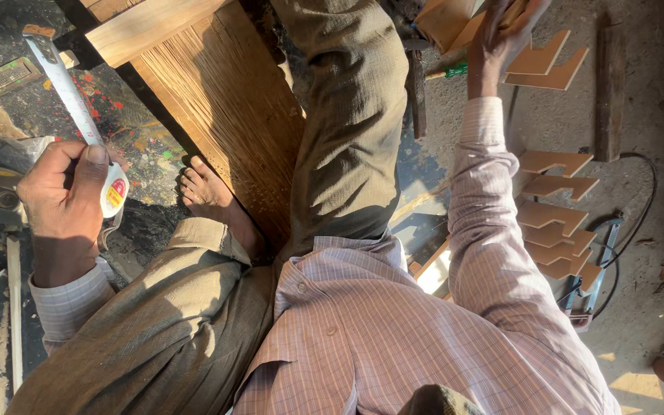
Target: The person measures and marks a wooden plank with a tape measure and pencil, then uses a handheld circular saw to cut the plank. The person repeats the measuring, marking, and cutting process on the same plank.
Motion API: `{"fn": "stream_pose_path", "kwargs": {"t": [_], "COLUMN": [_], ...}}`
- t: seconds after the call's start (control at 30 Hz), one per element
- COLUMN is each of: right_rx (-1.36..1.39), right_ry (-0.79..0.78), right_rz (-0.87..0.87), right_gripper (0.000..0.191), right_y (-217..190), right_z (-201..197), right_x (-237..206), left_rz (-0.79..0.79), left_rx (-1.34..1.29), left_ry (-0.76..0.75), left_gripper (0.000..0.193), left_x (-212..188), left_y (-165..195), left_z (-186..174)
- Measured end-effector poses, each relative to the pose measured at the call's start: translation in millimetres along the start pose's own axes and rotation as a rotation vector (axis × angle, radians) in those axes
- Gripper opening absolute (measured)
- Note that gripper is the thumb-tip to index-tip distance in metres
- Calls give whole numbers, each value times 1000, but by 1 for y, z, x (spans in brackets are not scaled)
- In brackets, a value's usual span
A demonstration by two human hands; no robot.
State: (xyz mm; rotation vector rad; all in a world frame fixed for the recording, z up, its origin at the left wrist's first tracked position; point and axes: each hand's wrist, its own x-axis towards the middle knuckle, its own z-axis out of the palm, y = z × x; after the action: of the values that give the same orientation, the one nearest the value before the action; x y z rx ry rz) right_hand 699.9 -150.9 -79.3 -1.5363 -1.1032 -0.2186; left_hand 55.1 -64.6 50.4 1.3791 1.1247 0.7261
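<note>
Wooden pieces, flat and cut in an angular stepped shape, lie in two spots on the dusty floor [655, 92]: a pair of cut pieces [551, 65] just beside the right hand [501, 34], and a longer row of cut shapes [559, 219] running down along the outside of the right sleeve [486, 230], overlapping one another. The right hand is stretched out to the top edge of the view, fingers curled onto a light wooden block [443, 19]; how firmly it grips is partly cut off by the frame. A green-handled tool [447, 71] lies just under that wrist.

On the other side, well apart from the cut pieces, the left hand [67, 196] is closed around a white tape measure case [114, 188], thumb pressed on top, with the tape blade [63, 84] drawn out and rising toward the upper left corner. Between the hands a ribbed wooden board [224, 107] slopes across the floor, and the person's bare foot [213, 200] rests against its lower edge. A black cable [643, 207] curves past the row of shapes beside a blue metal tool [593, 277]. No containers are in view.
</note>
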Motion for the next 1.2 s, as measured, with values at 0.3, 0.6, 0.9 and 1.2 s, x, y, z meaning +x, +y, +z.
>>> {"fn": "stream_pose_path", "kwargs": {"t": [0.3, 0.6, 0.9, 1.2], "right_rx": [-443, 198, 577, 124], "right_ry": [-64, 9, -1078, -1388], "right_rz": [-170, 391, 135, -149], "right_gripper": [73, 26, 46, 28], "right_y": [-13, -159, -332, -316], "right_z": [-4, 9, 154, 283], "right_x": [-34, -107, -77, -81], "left_rz": [-104, 22, 295, -129], "left_rx": [-328, 102, -137, -870], "left_ry": [-13, 7, 131, 337], "left_gripper": [15, 13, 6, 20], "left_x": [0, 12, 60, 94], "left_y": [-14, -10, -39, -118], "left_z": [2, -15, 38, 67]}}
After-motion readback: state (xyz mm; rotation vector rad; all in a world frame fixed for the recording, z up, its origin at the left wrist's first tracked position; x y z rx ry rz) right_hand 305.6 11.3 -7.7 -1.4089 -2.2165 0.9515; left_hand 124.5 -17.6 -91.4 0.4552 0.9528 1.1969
